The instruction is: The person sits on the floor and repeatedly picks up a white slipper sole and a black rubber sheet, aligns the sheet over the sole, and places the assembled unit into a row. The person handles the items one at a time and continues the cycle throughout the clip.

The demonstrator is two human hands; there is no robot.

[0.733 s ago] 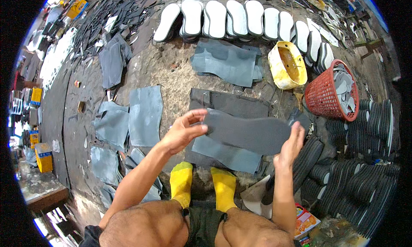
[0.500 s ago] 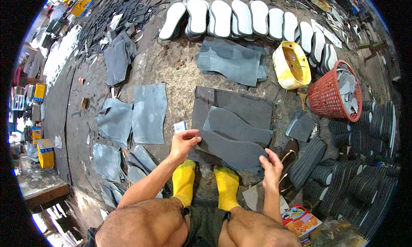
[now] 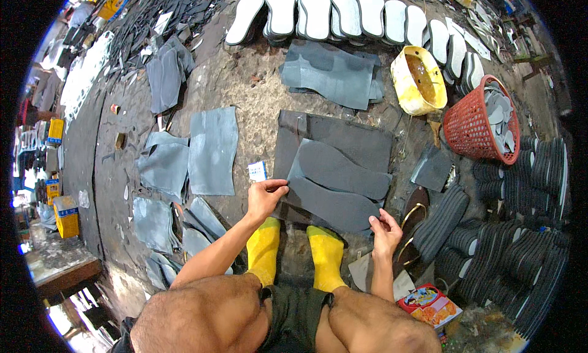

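A dark grey sole piece (image 3: pixel 331 204) lies in front of me, over a blue-grey rubber sheet (image 3: pixel 296 167) that shows at its edges. My left hand (image 3: pixel 266 198) is closed on the piece's left end, thumb and fingers pinching its edge. At the opposite end, the thumb and fingertips of my right hand (image 3: pixel 384 231) grip the rim. Just beyond, a second dark sole piece (image 3: pixel 343 164) of similar shape lies alongside. Beneath them all is a larger black sheet (image 3: pixel 361 130).
White-topped soles (image 3: pixel 316 15) stand in stacks along the back. A yellow tub (image 3: pixel 419 80) of brownish liquid and a red basket (image 3: pixel 471 129) of scraps are right. Blue-grey sheets (image 3: pixel 212 151) lie left. Dark sole stacks (image 3: pixel 490 261) fill the right; my yellow-socked feet (image 3: pixel 263 249) are close.
The view has shifted, so the floor items sit higher in the picture. Both hands stay at the ends of the front sole piece, which now appears to lie flatter on the sheet.
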